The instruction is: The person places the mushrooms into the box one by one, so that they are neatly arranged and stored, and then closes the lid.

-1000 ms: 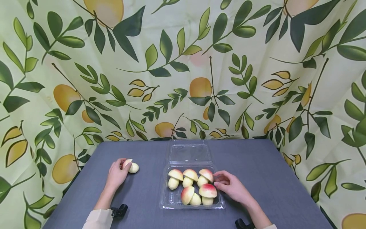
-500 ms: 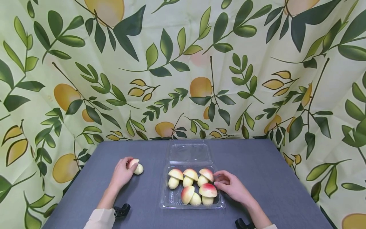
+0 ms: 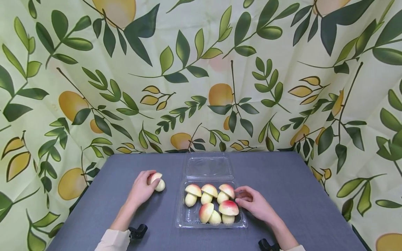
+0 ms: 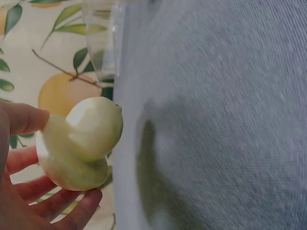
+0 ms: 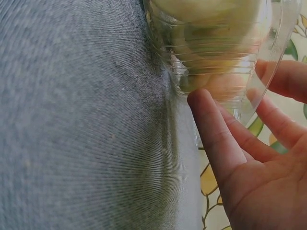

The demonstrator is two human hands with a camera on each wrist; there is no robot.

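Note:
In the head view my left hand [image 3: 142,188] holds a toy mushroom [image 3: 159,185] with a pale stem and a red-tinged cap, left of the clear plastic container [image 3: 188,223]. The left wrist view shows the thumb and fingers round its cap [image 4: 72,179], raised off the cloth with a shadow beside it. Several similar toy mushrooms [image 3: 228,208] lie in the container: three in the back row, two in front. My right hand [image 3: 255,205] grips the container's right edge; seen from the right wrist, the thumb [image 5: 211,124] touches the outer wall and other fingers show past the plastic.
The container's hinged lid [image 3: 208,168] lies folded back behind it. Its front left part holds no mushroom. A grey cloth [image 3: 267,170] covers the table, and a leaf-and-fruit patterned curtain [image 3: 188,80] hangs at the back and sides.
My left hand has moved right with the toy mushroom, closer to the container. The right hand stays at the container's edge, and the mushrooms inside have not shifted.

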